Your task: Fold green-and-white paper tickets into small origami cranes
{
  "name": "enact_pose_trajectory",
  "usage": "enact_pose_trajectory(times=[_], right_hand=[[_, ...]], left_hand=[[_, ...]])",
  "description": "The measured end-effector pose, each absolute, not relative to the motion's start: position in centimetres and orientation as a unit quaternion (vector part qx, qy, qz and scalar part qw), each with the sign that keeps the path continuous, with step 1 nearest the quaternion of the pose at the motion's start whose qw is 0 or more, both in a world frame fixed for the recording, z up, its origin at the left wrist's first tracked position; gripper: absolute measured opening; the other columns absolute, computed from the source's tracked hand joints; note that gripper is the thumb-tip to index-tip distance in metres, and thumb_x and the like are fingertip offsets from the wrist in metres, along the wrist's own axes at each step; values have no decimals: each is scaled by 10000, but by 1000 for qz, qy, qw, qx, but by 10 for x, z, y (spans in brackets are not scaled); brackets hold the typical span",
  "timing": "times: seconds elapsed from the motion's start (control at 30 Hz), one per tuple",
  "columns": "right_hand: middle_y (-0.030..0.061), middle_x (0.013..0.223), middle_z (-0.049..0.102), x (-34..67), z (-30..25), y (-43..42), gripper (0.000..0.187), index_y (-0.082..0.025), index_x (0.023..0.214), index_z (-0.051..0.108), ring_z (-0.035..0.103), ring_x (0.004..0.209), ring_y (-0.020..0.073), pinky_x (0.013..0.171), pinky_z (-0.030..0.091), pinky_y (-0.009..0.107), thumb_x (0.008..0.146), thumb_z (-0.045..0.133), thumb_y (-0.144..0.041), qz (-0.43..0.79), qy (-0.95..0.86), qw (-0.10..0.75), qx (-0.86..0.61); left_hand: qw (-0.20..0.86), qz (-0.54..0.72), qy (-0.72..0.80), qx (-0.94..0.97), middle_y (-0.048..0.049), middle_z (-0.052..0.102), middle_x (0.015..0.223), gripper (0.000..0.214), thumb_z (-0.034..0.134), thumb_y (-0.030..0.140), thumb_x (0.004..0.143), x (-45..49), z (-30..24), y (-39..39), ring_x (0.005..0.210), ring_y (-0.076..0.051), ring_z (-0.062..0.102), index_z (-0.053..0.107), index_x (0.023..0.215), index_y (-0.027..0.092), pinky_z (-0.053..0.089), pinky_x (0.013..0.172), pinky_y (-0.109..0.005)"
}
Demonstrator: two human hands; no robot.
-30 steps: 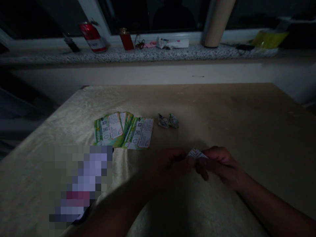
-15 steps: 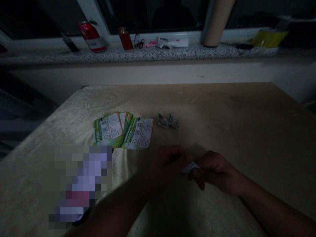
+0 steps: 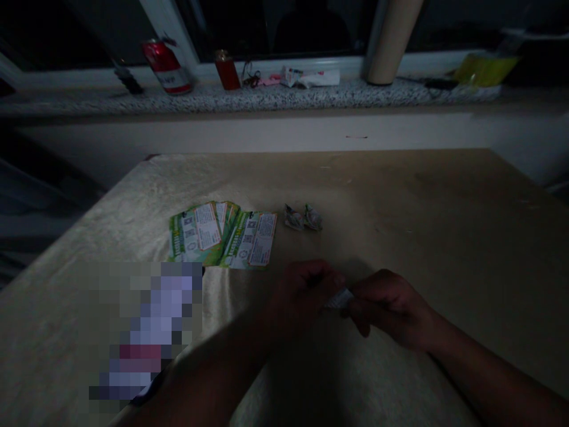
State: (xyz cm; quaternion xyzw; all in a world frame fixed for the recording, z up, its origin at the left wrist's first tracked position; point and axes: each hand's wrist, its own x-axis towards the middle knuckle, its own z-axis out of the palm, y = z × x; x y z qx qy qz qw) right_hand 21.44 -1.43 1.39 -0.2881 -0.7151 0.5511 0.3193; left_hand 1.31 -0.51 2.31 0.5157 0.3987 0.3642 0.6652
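Between my two hands is a small folded piece of printed paper [image 3: 340, 298], pale with dark print. My left hand [image 3: 304, 293] pinches its left end, and my right hand [image 3: 393, 305] grips the right end between thumb and fingers. Much of the paper is covered by the fingers, and the light is dim. Beyond my hands lie two crumpled paper pieces [image 3: 303, 217], side by side on the table. To their left, several green and white printed leaflets [image 3: 249, 240] are fanned out and overlap.
A blurred-out bright object [image 3: 160, 320] lies on the table [image 3: 444, 237] beside my left forearm. Behind, the speckled sill [image 3: 267, 102] holds a red can [image 3: 166, 66], a red lighter [image 3: 227, 71], a white crumpled wrapper [image 3: 311, 77], a cardboard tube [image 3: 393, 44] and a yellow item [image 3: 486, 68].
My right hand has shifted very slightly, and a little more of the paper shows between the fingers. Everything on the table stays in place.
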Motion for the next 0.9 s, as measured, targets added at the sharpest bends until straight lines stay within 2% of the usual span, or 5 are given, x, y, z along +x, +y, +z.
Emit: enact_pose_trajectory(times=[0.1, 0.2, 0.5, 0.63, 0.9], right_hand=[[20, 535, 621, 214, 14, -15, 455, -130, 682, 661, 562, 477, 103, 476, 417, 215, 1041, 525, -375, 551, -718, 321, -279], [19, 548, 626, 213, 12, -14, 438, -133, 695, 658, 560, 485, 103, 467, 414, 211, 1034, 543, -386, 564, -708, 305, -294], [7, 471, 586, 217, 9, -13, 446, -142, 605, 639, 517, 410, 91, 432, 364, 217, 1003, 597, -339, 505, -742, 326, -296], [-2, 467, 571, 217, 10, -10, 470, -134, 585, 632, 475, 399, 74, 405, 328, 196, 985, 624, -381, 544, -718, 305, -309], [4, 533, 580, 218, 16, -10, 447, -126, 665, 656, 510, 476, 92, 454, 371, 201, 1004, 586, -409, 579, -699, 300, -293]], left_hand=[[686, 357, 395, 496, 34, 506, 557, 462, 733, 579, 817, 13, 23, -4, 497, -89, 418, 601, 676, 159, 330, 492, -219], [661, 359, 409, 517, 31, 498, 564, 460, 724, 573, 830, 11, 22, -4, 509, -91, 418, 598, 667, 162, 320, 492, -220], [661, 318, 438, 520, 32, 528, 590, 426, 699, 545, 839, 13, 16, -3, 534, -100, 461, 607, 681, 160, 354, 514, -223], [647, 336, 446, 519, 40, 515, 586, 422, 702, 543, 832, 11, 18, -2, 535, -97, 454, 598, 688, 161, 342, 509, -218], [622, 324, 458, 546, 34, 505, 578, 416, 676, 524, 853, 13, 18, -2, 537, -103, 445, 589, 666, 162, 321, 513, -227]])
